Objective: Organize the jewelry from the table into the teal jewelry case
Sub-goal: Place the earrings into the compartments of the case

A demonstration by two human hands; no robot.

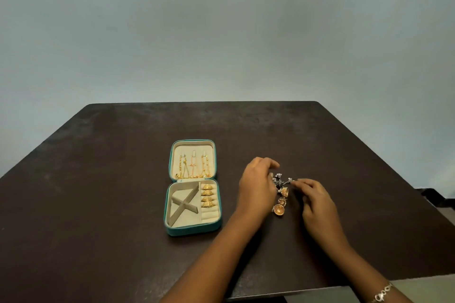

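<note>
Sitting open on the dark table (98, 179), the teal jewelry case (194, 231) is showing three gold chains (193, 167) hanging in its lid and four gold rings (208, 195) tucked in the ring rolls of its base. Just right of it, loose pieces are lying heaped on the table: silver earrings (280, 181) farther away, gold bell earrings (284, 192) nearer. The left hand (257, 187) is curving over the heap's left edge; whether it is gripping anything cannot be told. The right hand (317, 202) is pinching the right tip of the silver earrings.

No readable text, label or number anywhere.
</note>
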